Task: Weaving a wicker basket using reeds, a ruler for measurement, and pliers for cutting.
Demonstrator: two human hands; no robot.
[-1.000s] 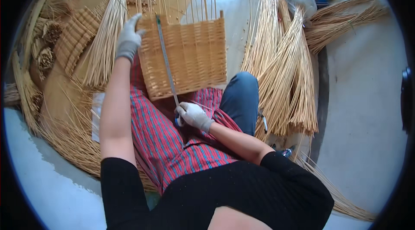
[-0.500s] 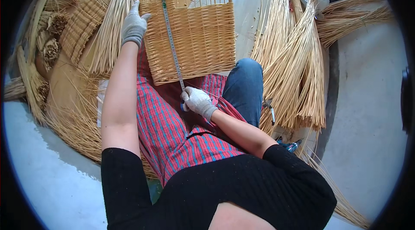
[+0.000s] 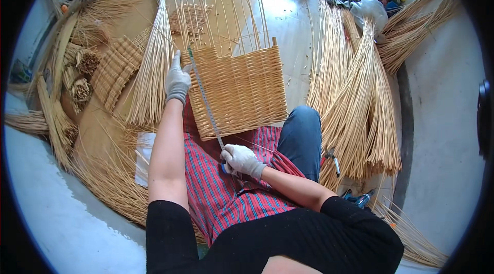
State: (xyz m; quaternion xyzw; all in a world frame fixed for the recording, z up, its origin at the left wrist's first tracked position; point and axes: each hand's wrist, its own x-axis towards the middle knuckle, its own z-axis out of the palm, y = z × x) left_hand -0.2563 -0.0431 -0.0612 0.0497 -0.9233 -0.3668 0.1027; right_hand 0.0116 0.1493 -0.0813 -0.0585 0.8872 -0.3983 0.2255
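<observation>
A flat woven wicker panel (image 3: pixel 242 89) is propped in front of me over my checked apron, long loose stakes rising from its top edge. My left hand (image 3: pixel 178 82), in a pale knit glove, is closed on the panel's upper left edge; its fingers are partly hidden behind the weave. A tape measure (image 3: pixel 206 101) is stretched down the panel near its left side, from the top edge past the bottom edge. My right hand (image 3: pixel 242 160), gloved too, grips its lower end, with a bit of blue case showing beneath the fingers.
Bundles of long pale wicker rods (image 3: pixel 360 104) lie on the right, another bundle (image 3: pixel 153 68) on the left. Woven pieces (image 3: pixel 117 71) and rolled bundles (image 3: pixel 81 90) are farther left. A tool with a curved handle (image 3: pixel 333 162) lies by my knee. Other people appear in the far corners.
My view has tilted up and shifted, so everything sits lower and farther right in the picture. Both hands keep their holds, and the tape still lies along the panel.
</observation>
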